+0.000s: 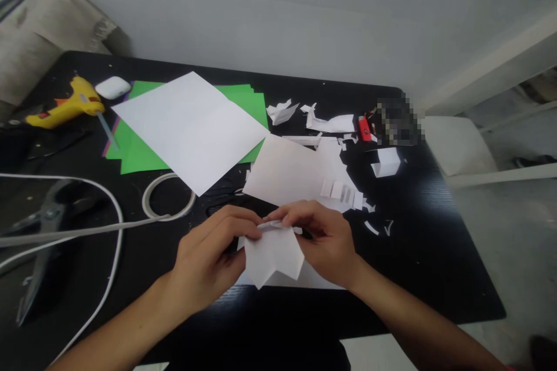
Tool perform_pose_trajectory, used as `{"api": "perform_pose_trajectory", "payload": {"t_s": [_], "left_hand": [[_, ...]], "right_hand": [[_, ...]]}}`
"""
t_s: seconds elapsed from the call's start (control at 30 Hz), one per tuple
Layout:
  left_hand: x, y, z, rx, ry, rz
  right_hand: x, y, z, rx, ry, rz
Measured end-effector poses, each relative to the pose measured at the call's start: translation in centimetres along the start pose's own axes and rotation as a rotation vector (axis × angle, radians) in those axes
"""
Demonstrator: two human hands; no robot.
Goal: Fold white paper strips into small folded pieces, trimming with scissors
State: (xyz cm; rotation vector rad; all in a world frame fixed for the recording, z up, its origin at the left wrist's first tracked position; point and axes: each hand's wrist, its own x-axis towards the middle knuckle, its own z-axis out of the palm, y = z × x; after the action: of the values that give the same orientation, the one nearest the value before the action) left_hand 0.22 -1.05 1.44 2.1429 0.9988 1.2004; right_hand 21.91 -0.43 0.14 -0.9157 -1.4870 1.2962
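Looks like we're mid-fold: our left hand [215, 252] and right hand [326, 237] both pinch the folded paper [274, 255] near its top edge, over the black table [418, 284]. Next move probably calls for even finger pressure there.

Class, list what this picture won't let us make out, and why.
All in the head view:
- Lower sheet: partly hidden by folded paper, left hand and right hand.
- Green sheets: mostly covered by white sheet.
- Object at right: pixelated.
- Marked strip: marks too small.
- White cable: cut off by left edge.
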Motion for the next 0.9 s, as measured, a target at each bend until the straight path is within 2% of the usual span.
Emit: {"api": "perform_pose_trajectory", "payload": {"t_s": [0.4,0.53,0.67,0.83,0.9], "left_hand": [[-0.5,-0.9,0.3,0.012,-0.054,0.060],[-0.6,-0.8,0.3,0.015,-0.054,0.076],[-0.4,-0.5,0.1,0.029,-0.047,0.076],[-0.4,-0.3,-0.2,0.046,-0.086,0.074],[-0.6,-0.4,-0.2,0.041,-0.100,0.073]], "right_hand": [[0.2,-0.4,-0.4,-0.147,-0.042,-0.126],[0.0,-0.4,-0.4,-0.156,-0.045,-0.127],[0.1,-0.8,-0.5,-0.102,-0.083,-0.086],[0.5,-1.5,-1.3,-0.016,-0.172,0.038],[0.8,-1.6,-1.4,0.013,-0.149,0.090]]}}
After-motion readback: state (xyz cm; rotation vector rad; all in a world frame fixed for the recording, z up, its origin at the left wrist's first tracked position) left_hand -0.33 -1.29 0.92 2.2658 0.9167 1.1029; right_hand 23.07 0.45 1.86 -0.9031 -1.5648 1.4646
